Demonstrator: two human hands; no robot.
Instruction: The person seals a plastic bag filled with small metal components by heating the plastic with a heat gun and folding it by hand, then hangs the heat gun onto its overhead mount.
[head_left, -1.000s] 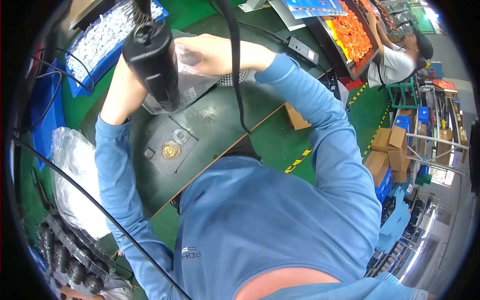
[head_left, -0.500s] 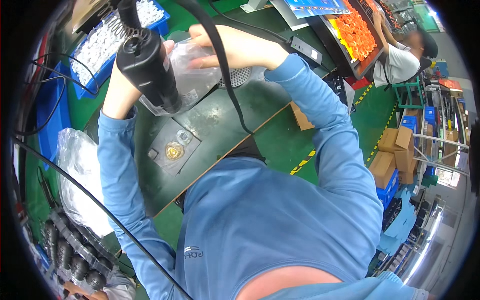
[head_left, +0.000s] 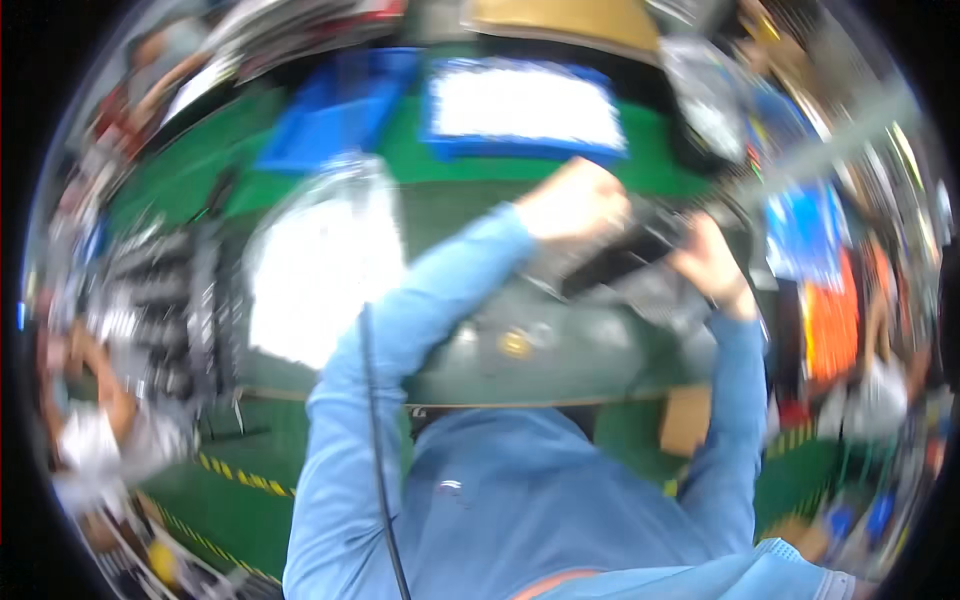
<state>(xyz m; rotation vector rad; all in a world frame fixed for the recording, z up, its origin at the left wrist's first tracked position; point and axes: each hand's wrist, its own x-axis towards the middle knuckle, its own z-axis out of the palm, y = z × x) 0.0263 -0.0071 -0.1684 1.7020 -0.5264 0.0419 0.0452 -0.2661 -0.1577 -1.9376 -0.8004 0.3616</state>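
Note:
Motion smears the view. My left hand (head_left: 575, 203) is above the middle of the dark worktable (head_left: 455, 375), its fingers closed on a clear plastic bag (head_left: 660, 298). My right hand (head_left: 715, 262), to the right, has its fingers curled at the bag's other side. A black cylindrical tool (head_left: 615, 262) appears between the hands, over the bag; blur hides whether either hand touches it. On the table nearer to me lies a small gold-coloured round piece (head_left: 515, 345), with a pale round piece beside it.
A blue bin (head_left: 530, 152) of white parts stands beyond the table, a blue tray (head_left: 300, 140) to its left. A large white plastic bag (head_left: 325, 265) and black items (head_left: 160, 300) lie left. Orange parts (head_left: 833, 325) are right. Other people sit at both sides. A cable (head_left: 375, 440) crosses my left arm.
The view has swung left, so the blue bin now appears at top centre. My hands have shifted right in the picture and moved apart, with the plastic bag still between them.

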